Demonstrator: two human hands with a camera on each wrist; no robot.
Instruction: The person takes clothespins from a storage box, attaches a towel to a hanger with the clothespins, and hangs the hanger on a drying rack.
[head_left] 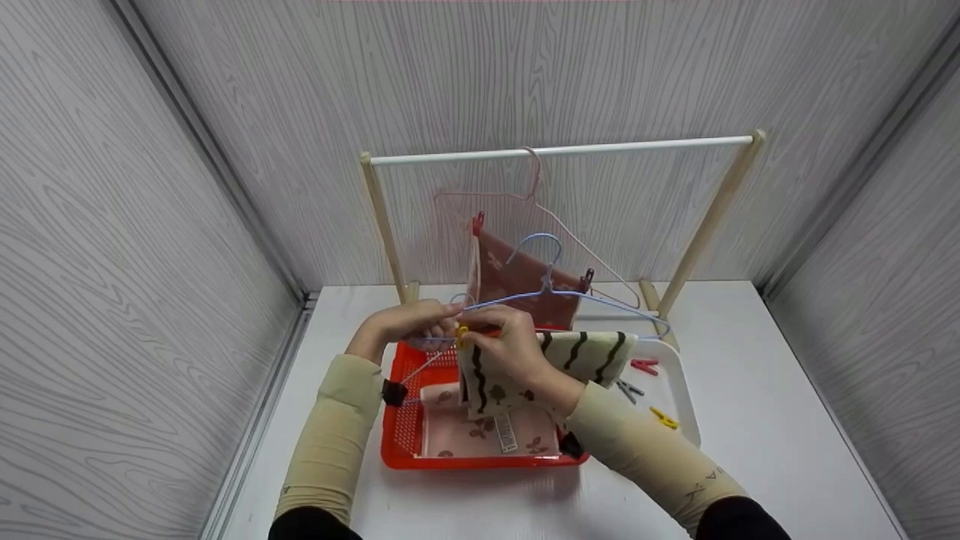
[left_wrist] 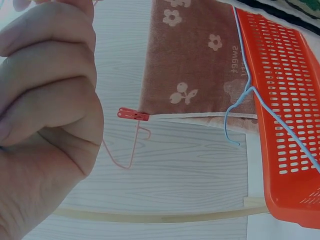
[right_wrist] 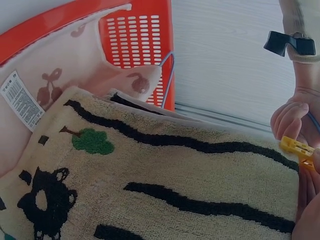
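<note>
My left hand (head_left: 420,324) grips the left end of a blue clothes hanger (head_left: 547,279); its curled fingers (left_wrist: 55,75) fill the side of the left wrist view. A cream towel (right_wrist: 200,172) with dark wavy stripes and a green tree drapes over the hanger's lower bar. With thumb and fingers, my right hand (head_left: 514,349) pinches a yellow clothespin (right_wrist: 295,146) at the towel's upper left corner, right beside the left hand. In the head view the clothespin is partly covered by fingers, so how far it sits on the towel is hard to tell.
Below the hands, a red basket (head_left: 401,442) holds a pink towel (head_left: 457,431) and another blue hanger (left_wrist: 275,116). A white tray (head_left: 686,390) carries several clothespins. Behind, a pink hanger (head_left: 536,176) with a clipped brown towel (left_wrist: 192,65) hangs on a rack's white rod (head_left: 637,147).
</note>
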